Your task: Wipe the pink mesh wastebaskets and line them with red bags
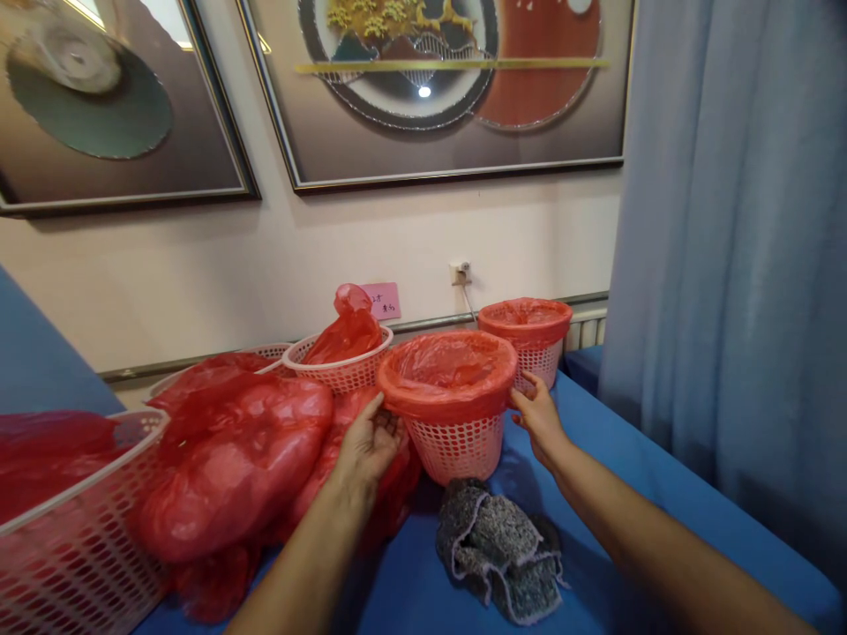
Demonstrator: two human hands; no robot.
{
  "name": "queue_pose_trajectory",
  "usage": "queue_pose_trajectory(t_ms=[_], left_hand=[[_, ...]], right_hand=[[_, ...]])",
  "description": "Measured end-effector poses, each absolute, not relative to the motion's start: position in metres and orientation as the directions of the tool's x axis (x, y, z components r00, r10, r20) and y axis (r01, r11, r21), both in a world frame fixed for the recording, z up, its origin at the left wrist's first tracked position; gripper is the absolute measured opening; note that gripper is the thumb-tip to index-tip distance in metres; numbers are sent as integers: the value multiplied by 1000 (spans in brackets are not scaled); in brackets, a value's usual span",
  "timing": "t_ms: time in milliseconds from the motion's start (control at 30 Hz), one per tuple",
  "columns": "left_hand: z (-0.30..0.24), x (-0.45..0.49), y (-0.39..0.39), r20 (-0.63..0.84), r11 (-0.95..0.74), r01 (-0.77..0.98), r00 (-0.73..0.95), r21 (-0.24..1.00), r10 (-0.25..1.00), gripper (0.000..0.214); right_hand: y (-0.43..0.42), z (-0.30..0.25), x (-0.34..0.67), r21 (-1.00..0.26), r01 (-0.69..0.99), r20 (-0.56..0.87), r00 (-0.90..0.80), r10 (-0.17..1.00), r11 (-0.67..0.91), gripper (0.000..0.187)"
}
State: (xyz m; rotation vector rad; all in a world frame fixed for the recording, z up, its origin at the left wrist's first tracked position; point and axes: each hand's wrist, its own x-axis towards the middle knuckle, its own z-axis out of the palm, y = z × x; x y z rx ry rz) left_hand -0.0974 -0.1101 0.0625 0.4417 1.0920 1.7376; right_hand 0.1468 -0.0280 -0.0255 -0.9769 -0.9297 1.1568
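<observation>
A pinkish-white perforated plastic basket stands upright in front of me, a red plastic bag lining it and folded over its rim. My left hand is at its left side, thumb by the folded bag edge and fingers curled beneath it. At the opposite side, my right hand has its fingertips on the basket just below the rim. The two hands hold it between them. Close in front of its base lies a crumpled grey cloth with pale stitched edges.
Another lined basket stands behind to the right. Leftward are a basket with a loose red bag, a heap of red bags and a large white basket. All rest on a blue surface; a blue curtain hangs right.
</observation>
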Motion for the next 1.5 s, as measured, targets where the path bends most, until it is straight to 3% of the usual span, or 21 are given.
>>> queue_pose_trajectory(t_ms=[167,467,600,767,900,1100,1267,1500], left_hand=[[58,-93,-117,-204,-122,-675,-383,728,901,21],[52,-96,-109,-207,-163,-866,-289,473,935,24],[48,-99,-111,-258,-122,-890,-255,439,932,29],[48,-98,-115,-189,-98,-847,-227,522,955,19],[40,-97,-113,-256,-50,-779,-265,625,930,15],[31,-99,-110,-294,-45,-754,-310,655,904,23],[33,-93,-111,-237,-113,-702,-382,703,893,10],[1,-78,-127,-244,-40,-574,-409,818,879,28]], right_hand=[[-31,-21,143,-924,-380,-10,121,993,38,56],[-28,-31,147,-912,-408,-8,112,994,38,44],[-25,-36,150,-921,-388,-8,110,994,35,41],[-23,-40,152,-933,-358,-6,94,996,28,40],[-23,-44,151,-941,-337,9,89,996,38,39],[-21,-48,153,-954,-294,28,107,994,59,39],[-20,-51,154,-970,-229,52,133,990,82,38],[-19,-51,161,-984,-35,161,235,959,174,38]])
